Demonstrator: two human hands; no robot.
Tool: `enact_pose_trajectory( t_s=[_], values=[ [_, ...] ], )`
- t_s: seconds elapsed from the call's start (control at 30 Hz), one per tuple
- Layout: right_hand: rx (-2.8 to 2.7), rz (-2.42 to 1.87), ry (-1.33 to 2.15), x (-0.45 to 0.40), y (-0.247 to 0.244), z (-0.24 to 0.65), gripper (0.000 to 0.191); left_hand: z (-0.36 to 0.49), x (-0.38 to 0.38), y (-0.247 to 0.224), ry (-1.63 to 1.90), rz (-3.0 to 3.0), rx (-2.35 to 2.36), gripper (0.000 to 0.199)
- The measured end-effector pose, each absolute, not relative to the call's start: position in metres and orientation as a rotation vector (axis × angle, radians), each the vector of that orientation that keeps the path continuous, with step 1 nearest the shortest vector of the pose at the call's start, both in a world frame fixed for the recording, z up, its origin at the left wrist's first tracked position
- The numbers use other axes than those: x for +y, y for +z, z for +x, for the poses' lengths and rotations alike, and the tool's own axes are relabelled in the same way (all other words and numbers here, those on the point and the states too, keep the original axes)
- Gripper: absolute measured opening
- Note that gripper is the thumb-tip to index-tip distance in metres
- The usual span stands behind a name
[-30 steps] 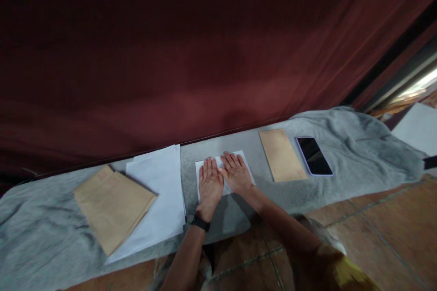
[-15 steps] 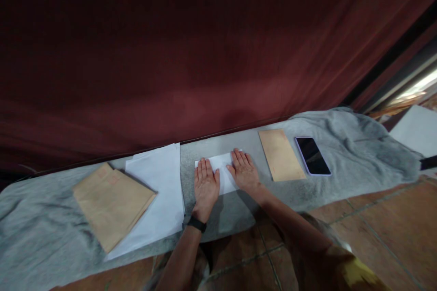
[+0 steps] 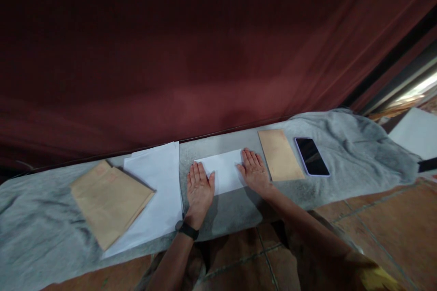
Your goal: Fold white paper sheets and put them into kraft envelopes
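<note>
A white paper strip (image 3: pixel 223 172), apparently folded, lies flat on the grey cloth (image 3: pixel 235 213) in front of me. My left hand (image 3: pixel 200 188) rests palm down over its left end, fingers extended and thumb apart. Over the right end lies my right hand (image 3: pixel 254 172), also flat with its fingers stretched out. Neither hand grips anything. Just right of my right hand is a single brown envelope (image 3: pixel 282 154). White sheets (image 3: pixel 160 186) lie left of my left hand, partly covered by brown envelopes (image 3: pixel 111 202).
A phone (image 3: pixel 312 157) with a purple edge lies right of the single envelope. Dark red fabric (image 3: pixel 205 77) rises behind the cloth-covered surface. Tiled floor (image 3: pixel 385 227) shows along the near side, and a white panel (image 3: pixel 414 132) stands at the far right.
My hands have slid apart, left hand to the left and right hand to the right, showing more of the white paper between them.
</note>
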State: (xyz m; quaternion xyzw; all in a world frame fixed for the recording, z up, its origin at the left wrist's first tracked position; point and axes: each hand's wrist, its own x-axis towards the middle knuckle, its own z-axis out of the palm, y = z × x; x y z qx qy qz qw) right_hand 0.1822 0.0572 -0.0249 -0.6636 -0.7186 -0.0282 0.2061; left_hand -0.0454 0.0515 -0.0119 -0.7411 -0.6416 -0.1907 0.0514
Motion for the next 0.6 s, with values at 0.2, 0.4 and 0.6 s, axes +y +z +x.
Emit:
enact_pose_trajectory(
  t_s=[0.2, 0.4, 0.6],
  values=[
    [-1.975, -1.854, -0.071, 0.047, -0.018, 0.185, 0.061, -0.043, 0.042, 0.001, -0.555, -2.242, -1.945, 0.065],
    [-2.22, -1.503, 0.099, 0.015, -0.006, 0.156, 0.059, -0.011, 0.011, -0.004, -0.488, -2.549, -1.726, 0.061],
    [-2.288, -1.457, 0.098, -0.001, -0.015, 0.154, 0.063, -0.007, -0.006, -0.015, -0.375, -2.644, -1.665, 0.062]
  ],
)
